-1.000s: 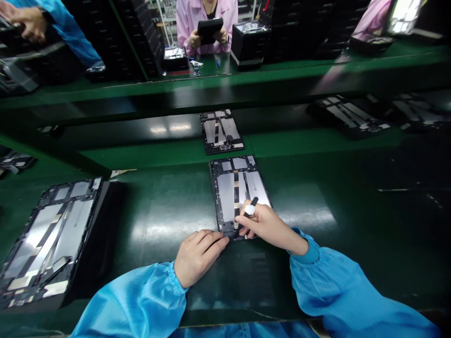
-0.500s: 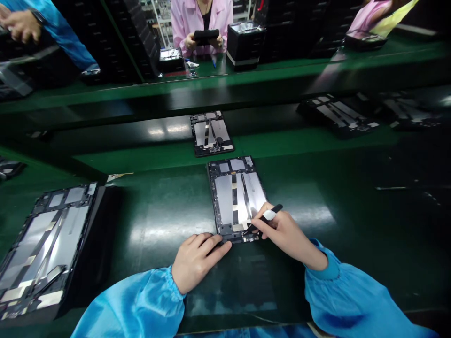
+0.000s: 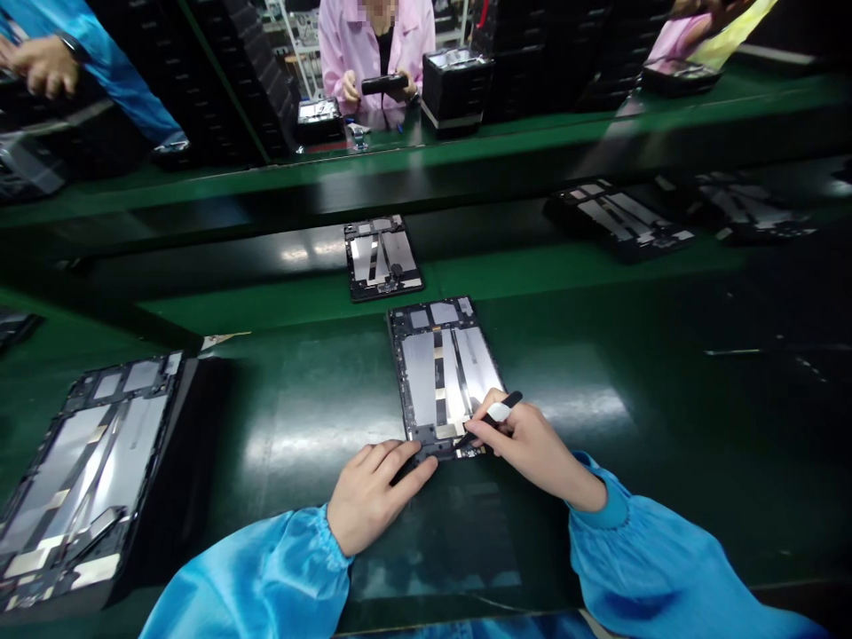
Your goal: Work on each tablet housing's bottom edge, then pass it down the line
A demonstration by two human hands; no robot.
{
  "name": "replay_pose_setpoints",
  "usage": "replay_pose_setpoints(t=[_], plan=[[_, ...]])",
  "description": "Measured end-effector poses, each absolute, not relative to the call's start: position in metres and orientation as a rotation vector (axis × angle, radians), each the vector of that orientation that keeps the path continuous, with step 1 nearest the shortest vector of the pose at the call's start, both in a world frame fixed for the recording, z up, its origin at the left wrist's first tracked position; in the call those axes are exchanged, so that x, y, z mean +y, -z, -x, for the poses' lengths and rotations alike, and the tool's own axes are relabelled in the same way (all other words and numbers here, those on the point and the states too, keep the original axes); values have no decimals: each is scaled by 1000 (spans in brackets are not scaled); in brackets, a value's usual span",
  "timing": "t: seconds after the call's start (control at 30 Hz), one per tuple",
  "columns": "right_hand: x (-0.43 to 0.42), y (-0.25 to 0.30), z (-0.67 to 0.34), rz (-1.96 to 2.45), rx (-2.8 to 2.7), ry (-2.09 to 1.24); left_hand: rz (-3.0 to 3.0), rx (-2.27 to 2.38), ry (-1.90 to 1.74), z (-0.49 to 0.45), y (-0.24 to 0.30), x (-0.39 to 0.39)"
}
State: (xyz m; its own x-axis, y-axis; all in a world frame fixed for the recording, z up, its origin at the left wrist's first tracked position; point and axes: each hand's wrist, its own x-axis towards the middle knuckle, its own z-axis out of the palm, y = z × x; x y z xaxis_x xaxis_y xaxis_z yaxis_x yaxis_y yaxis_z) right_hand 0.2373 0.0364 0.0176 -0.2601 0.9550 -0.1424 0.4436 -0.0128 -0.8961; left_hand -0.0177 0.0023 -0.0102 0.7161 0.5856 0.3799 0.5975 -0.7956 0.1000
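Head view: an opened tablet lies flat on the green table, the left hand resting loosely spread fingers on its near-left corner, the right hand pinching a dark tool at its near end. Probably light and stiff, with fragile exposed strips, it seems best held by its sides.

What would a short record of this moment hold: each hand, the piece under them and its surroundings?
left hand: rests at the near left corner of the opened tablet
right hand: holds a black tool with a white band, tip at the tablet's near end
surface: green table
beyond: second opened tablet
at left: third opened tablet
across: person in pink holding a dark device
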Motion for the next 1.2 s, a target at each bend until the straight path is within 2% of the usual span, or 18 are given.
replay_pose_setpoints(t=[0.6,0.87,1.03,1.2], plan=[[37,-18,-238,1469,-1755,-1196,2872,-1186,437,-4,2,-1],[33,-6,-239,1340,-1456,-1282,2955,-1085,681,10,3,8],[26,2,-241,1286,-1264,-986,2983,-937,437,-20,2,45],[29,12,-244,1285,-1093,-752,2932,-1205,364,-67,8,143]])
